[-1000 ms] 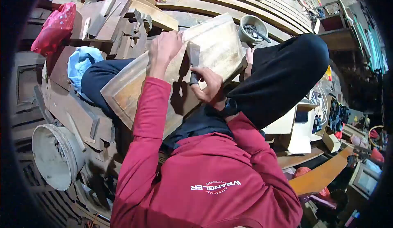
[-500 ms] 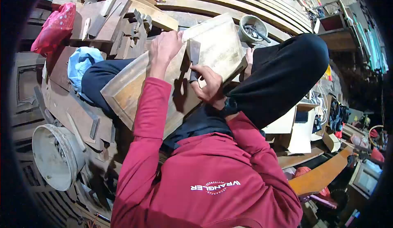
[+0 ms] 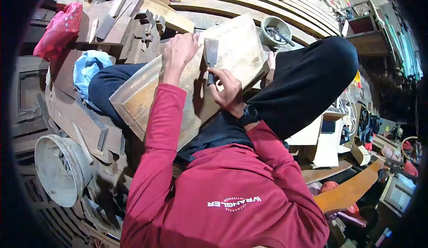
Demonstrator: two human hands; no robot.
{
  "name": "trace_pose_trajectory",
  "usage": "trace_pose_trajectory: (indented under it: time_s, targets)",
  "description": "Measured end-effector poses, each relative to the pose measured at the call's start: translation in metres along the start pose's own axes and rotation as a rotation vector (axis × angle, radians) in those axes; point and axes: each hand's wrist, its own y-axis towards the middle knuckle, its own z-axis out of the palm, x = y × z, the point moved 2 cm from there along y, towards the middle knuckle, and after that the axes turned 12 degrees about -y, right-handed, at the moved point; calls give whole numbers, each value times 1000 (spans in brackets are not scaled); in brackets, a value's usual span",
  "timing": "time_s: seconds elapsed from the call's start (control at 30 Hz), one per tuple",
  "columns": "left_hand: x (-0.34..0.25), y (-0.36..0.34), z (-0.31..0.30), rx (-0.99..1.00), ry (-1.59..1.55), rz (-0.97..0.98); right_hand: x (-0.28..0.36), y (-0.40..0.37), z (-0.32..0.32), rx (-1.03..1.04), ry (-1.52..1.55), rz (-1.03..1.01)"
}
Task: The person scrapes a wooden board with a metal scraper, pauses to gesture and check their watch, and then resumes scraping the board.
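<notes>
PERSON: Seated worker in a red long-sleeved top point(image 3: 232, 172), black trousers point(image 3: 307, 81), among timber stock; legs bent, knees spread.
PANEL: Pale wooden panel w/ bevelled border point(image 3: 238, 45), slanted across the lap; prob. laid there so the legs bear its wt. & both hands reach it.
L HAND: Left hand point(image 3: 180, 52) bears on the panel's far L edge, fingers curled out of sight; likely steadies the wood. How tightly it clamps, can't tell.
R HAND: Right hand point(image 3: 228, 90) pinches the dark handle of a flat, broad-bladed metal scraper point(image 3: 211, 48), thumb & fingers together on it; grip near the blade appears to favor control.
SCRAPER: Over mid-panel, blade beyond the R fingertips, aimed at the far edge, just R of the L hand. Blade contact w/ wood, can't tell.
PANEL VS. HANDS: Under the scraper; extends both sides of the L wrist.
NEARBY: Small grey pail w/ tools point(image 3: 266, 37) beside the bare foot point(image 3: 271, 61), prob. for easy reach; light-blue cloth point(image 3: 91, 67) by the L knee.
</notes>
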Motion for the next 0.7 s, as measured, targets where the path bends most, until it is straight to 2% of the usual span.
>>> trace_pose_trajectory:
  time_s: [0.07, 0.1, 0.2, 0.5, 0.7]
  targets:
    - [-1, -1, 0, -1, 5, 11, 4, -1, -7, -54, 50, -72]
    - [-1, -3, -2, -3, 8, 10, 3, -4, -7, -1, 50, -36]
    - [-4, -5, -6, 17, 13, -13, 2, 1, 3, -22, -29, 8]
    - [1, -2, 1, -1, 8, -2, 2, 4, 1, -74, 25, 2]
    - [0, -4, -2, 6, -4, 4, 3, 1, -3, -14, 27, 49]
